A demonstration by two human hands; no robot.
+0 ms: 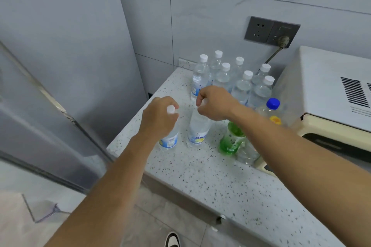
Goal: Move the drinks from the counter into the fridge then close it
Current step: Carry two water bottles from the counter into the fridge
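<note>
Speckled white stone forms the counter (230, 182), which runs from the lower right toward a grey tiled wall (220, 6), with pale floor tiles and the toe of a shoe (172, 239) below its near edge. Two bare forearms reach out over it from the bottom of the view. At the counter's left front, the left hand (158, 118) curls its fingers round the neck of a clear water bottle (168, 140) with a blue and yellow label; the bottle stands upright, long axis vertical, and its white cap pokes out above the knuckles. Just beside it to the right, the right hand (214, 104) grips the top of a second water bottle (197, 128) of the same kind, fingers closed over the cap, the bottle upright with its base near the counter top; whether either base is still touching the stone cannot be told. Right of that, partly under the right forearm, stands a green tea bottle (230, 140), and beyond it a clear bottle with a blue cap (272, 104) and a yellow mark on its label. Farther back, against the wall, a cluster of white-capped water bottles (236, 80) stands upright, close together. A cream microwave (329, 90) occupies the right side, its cord plugged into a dark grey wall socket (272, 31). At the left rises the grey fridge (60, 46), its door edge slanting across the lower left.
</note>
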